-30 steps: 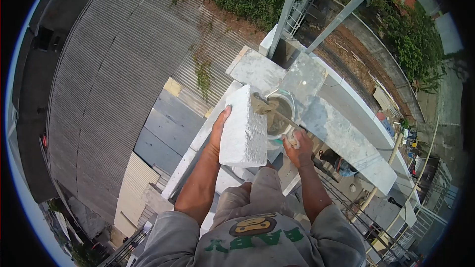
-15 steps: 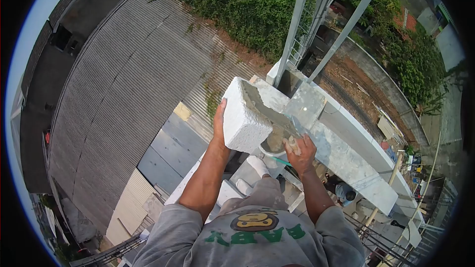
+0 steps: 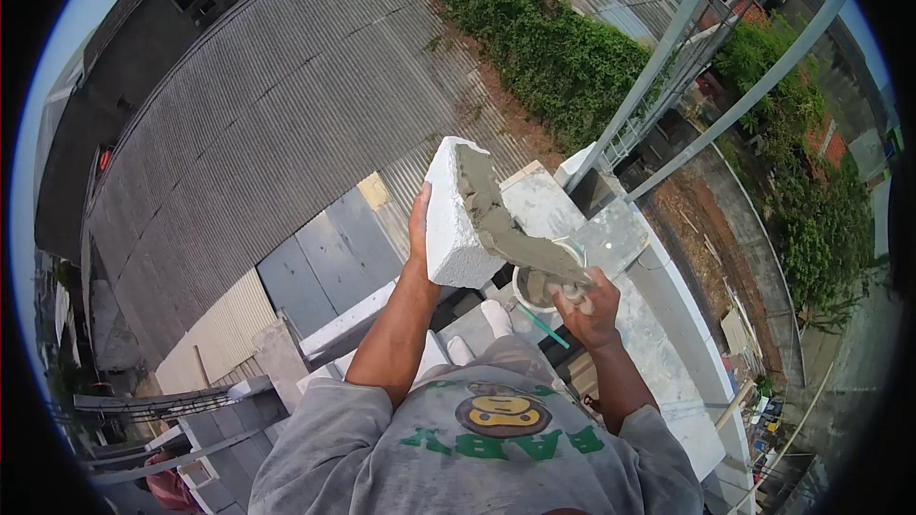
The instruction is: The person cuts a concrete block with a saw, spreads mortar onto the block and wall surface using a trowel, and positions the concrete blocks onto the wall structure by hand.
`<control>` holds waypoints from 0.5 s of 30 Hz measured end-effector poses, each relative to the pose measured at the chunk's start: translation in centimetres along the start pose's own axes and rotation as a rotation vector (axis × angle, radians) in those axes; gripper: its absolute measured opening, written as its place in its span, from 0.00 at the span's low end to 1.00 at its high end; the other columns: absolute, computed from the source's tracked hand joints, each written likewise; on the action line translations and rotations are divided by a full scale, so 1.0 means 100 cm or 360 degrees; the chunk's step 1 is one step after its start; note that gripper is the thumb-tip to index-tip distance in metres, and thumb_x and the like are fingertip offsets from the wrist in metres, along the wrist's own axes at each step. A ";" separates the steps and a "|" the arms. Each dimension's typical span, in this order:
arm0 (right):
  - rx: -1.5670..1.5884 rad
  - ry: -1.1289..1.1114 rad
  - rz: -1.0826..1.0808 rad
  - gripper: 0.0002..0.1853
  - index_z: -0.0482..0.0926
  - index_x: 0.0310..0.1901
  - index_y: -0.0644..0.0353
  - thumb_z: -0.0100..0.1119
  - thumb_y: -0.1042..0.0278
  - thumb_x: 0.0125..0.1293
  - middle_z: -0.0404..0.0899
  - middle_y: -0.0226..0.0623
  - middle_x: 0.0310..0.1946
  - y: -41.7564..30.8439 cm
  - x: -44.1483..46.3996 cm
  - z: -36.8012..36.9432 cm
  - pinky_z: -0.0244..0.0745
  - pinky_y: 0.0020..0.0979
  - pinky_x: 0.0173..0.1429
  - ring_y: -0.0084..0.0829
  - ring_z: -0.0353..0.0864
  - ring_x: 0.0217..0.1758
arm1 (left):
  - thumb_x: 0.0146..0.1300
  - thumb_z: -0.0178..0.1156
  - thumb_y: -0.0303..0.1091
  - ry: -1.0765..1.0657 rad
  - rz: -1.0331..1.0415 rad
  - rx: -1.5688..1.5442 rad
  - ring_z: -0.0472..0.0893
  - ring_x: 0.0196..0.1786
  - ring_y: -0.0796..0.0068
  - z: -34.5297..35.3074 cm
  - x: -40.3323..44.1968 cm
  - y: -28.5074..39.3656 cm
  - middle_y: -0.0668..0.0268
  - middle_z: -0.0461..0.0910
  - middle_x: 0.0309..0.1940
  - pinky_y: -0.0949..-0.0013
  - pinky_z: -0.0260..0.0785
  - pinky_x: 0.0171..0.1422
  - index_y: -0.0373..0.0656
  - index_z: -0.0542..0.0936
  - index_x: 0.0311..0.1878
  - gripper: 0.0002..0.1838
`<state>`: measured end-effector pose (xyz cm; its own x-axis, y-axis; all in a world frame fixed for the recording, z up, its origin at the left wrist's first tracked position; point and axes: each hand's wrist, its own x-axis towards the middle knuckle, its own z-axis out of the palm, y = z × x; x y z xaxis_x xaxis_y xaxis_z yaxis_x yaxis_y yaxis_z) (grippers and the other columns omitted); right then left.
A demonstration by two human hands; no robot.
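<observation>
My left hand is closed around the left side of a white lightweight concrete block, holding it up in front of me. Grey wet mortar coats the block's right-hand face. My right hand is wrapped round the handle of a trowel, whose blade is smeared with mortar and reaches the lower part of that face. The handle is mostly hidden by my fingers. Below the trowel stands a bucket with grey mix inside, partly covered by my right hand. A green stick-like piece lies beside it.
I stand high up, beside a pale concrete ledge and a white block wall curving along the right. Metal posts rise ahead. A corrugated roof spreads below on the left, with green creepers at its far edge.
My view has swung, so the surroundings sit differently. The block has turned to show more of its mortar-coated face. The trowel blade now shows more clearly against it; both hands keep their hold.
</observation>
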<state>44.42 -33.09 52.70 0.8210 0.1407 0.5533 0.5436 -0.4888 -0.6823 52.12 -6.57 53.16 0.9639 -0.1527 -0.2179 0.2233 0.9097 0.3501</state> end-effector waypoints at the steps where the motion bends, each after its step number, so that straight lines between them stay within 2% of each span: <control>1: -0.0003 -0.0005 -0.0080 0.14 0.78 0.36 0.63 0.74 0.74 0.50 0.78 0.43 0.30 -0.006 0.007 0.007 0.74 0.38 0.34 0.46 0.80 0.31 | 0.69 0.49 0.57 0.0001 0.0046 -0.0040 0.77 0.60 0.51 -0.004 -0.010 0.009 0.53 0.73 0.62 0.44 0.69 0.65 0.45 0.65 0.71 0.34; 3: 0.0004 -0.0022 -0.0232 0.13 0.78 0.35 0.63 0.74 0.73 0.51 0.78 0.43 0.31 -0.019 0.025 0.024 0.75 0.37 0.34 0.47 0.80 0.31 | 0.69 0.49 0.58 0.0055 0.0138 -0.0011 0.77 0.60 0.50 -0.012 -0.034 0.026 0.52 0.73 0.62 0.44 0.69 0.65 0.45 0.65 0.71 0.35; 6: 0.0013 -0.0291 -0.0101 0.13 0.77 0.34 0.64 0.74 0.72 0.52 0.78 0.44 0.30 -0.036 0.052 0.051 0.74 0.37 0.33 0.47 0.80 0.31 | 0.69 0.48 0.58 0.0157 0.0278 -0.0017 0.77 0.60 0.49 -0.033 -0.072 0.040 0.51 0.73 0.62 0.44 0.69 0.65 0.44 0.65 0.71 0.35; 7: 0.0020 -0.0375 -0.0178 0.13 0.78 0.35 0.64 0.72 0.69 0.53 0.76 0.44 0.27 -0.034 0.056 0.063 0.75 0.40 0.31 0.47 0.80 0.29 | 0.69 0.48 0.58 0.0182 0.0333 -0.0027 0.77 0.60 0.49 -0.041 -0.081 0.044 0.50 0.73 0.62 0.44 0.69 0.65 0.43 0.65 0.71 0.35; 10: 0.0097 -0.0660 -0.0431 0.12 0.79 0.35 0.63 0.72 0.68 0.53 0.76 0.43 0.28 -0.040 0.058 0.096 0.75 0.41 0.31 0.48 0.79 0.29 | 0.68 0.49 0.58 0.0336 0.0557 0.0121 0.76 0.60 0.48 -0.085 -0.104 0.053 0.49 0.72 0.62 0.45 0.69 0.66 0.42 0.65 0.71 0.36; 15: 0.0252 -0.0988 -0.0583 0.12 0.76 0.31 0.60 0.71 0.66 0.53 0.75 0.42 0.26 -0.060 0.052 0.134 0.75 0.41 0.32 0.48 0.79 0.29 | 0.68 0.49 0.58 0.0367 0.0692 -0.0239 0.76 0.60 0.48 -0.123 -0.163 0.058 0.49 0.74 0.61 0.47 0.69 0.66 0.42 0.66 0.70 0.35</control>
<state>47.80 -17.93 53.25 0.5042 0.7553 0.4187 0.7820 -0.1935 -0.5925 35.93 5.97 47.58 0.9025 0.3254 -0.2823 -0.2304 0.9183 0.3220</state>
